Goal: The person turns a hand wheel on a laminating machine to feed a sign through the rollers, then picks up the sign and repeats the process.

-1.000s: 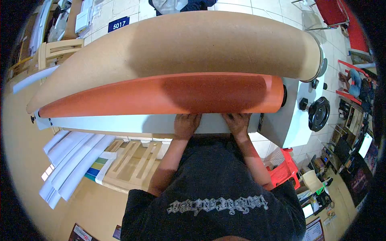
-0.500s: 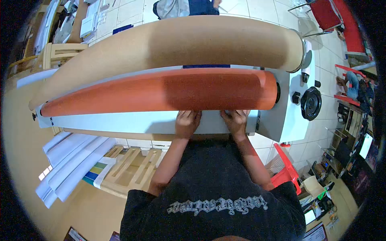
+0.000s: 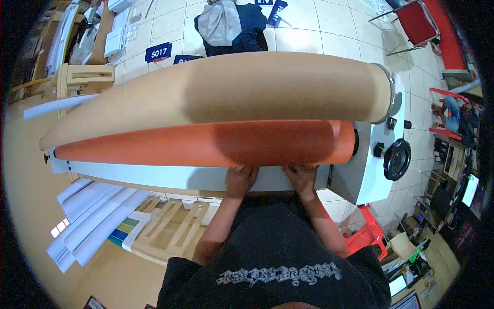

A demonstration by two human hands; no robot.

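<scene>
Both the left hand (image 3: 241,180) and the right hand (image 3: 301,177) are recorded in the head view, near the centre of the frame, at the lower edge of the orange roller (image 3: 221,144). The fingers of each are bent and held close together, with a gap left between the hands; the fingertips are partly hidden at the roller, and whether anything is pinched cannot be told. The orange roller is found lying across the middle of the frame, above the white machine bed (image 3: 144,174) and just below the large brown roll (image 3: 257,85) as pictured. A black handwheel (image 3: 397,159) is noted on the machine's end housing (image 3: 360,175), at right. A blue sign (image 3: 158,52) marked 5017 is seen at upper left. Long white rolls (image 3: 98,216) are observed at lower left, and a red plastic chair (image 3: 366,234) at lower right.
</scene>
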